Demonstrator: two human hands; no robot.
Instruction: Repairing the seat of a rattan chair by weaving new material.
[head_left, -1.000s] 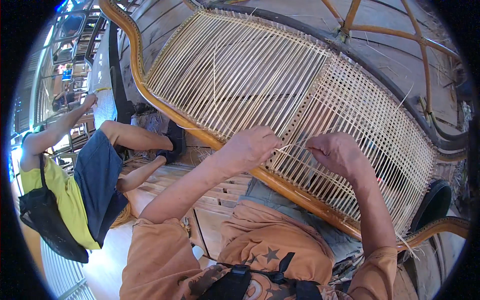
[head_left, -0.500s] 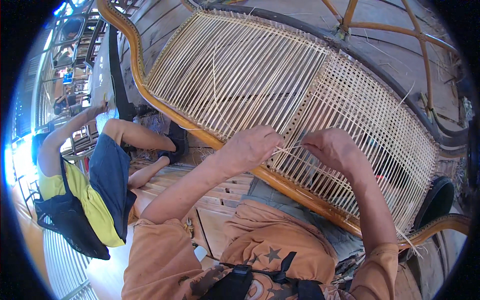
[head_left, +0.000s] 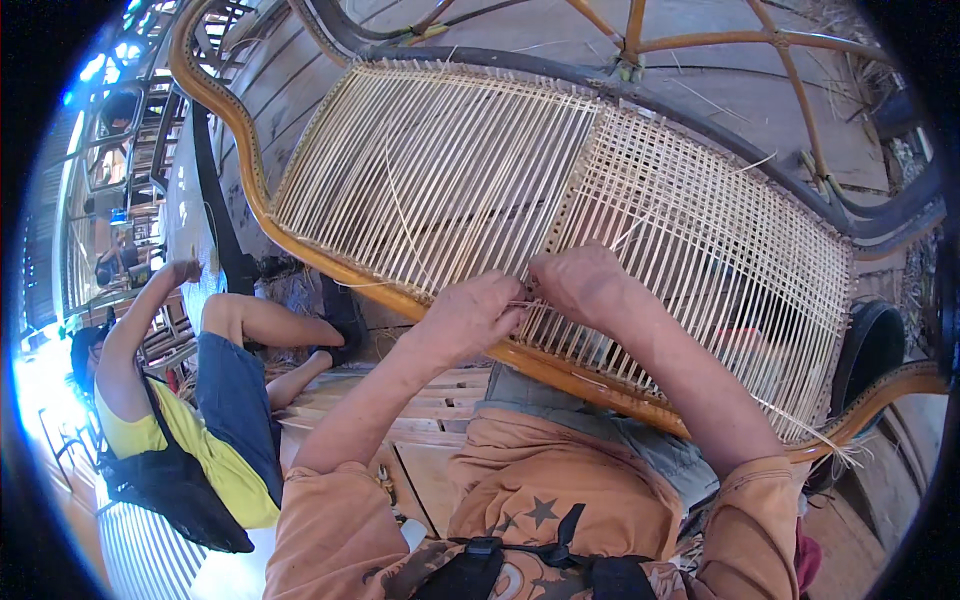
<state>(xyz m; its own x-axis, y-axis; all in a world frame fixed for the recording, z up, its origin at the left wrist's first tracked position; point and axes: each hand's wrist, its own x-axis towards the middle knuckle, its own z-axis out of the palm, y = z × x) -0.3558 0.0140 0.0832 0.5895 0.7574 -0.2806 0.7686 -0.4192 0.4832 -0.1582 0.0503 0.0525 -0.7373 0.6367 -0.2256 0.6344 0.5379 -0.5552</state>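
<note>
A curved wooden frame with woven cane lies in front of me, crossed by a divider bar with holes. Left of the bar, the cane strands run one way only. On the right, the far part is a crosswise cane mesh. My left hand is closed at the near end of the bar, pinching a thin cane strand. Just beside it, my right hand is closed with its fingertips bent down at the bar. A pale strand shows behind that hand; its fingertips are partly hidden.
At the left sits another person in a yellow top with a black bag. Behind the cane frame stand bent rattan poles. A dark round container is by its right end. Loose cane ends hang at the near right corner.
My right hand has come left and up to the left hand, onto the bar. The view has shifted, so the cane frame appears farther left. The other person's raised arm has lowered a little.
</note>
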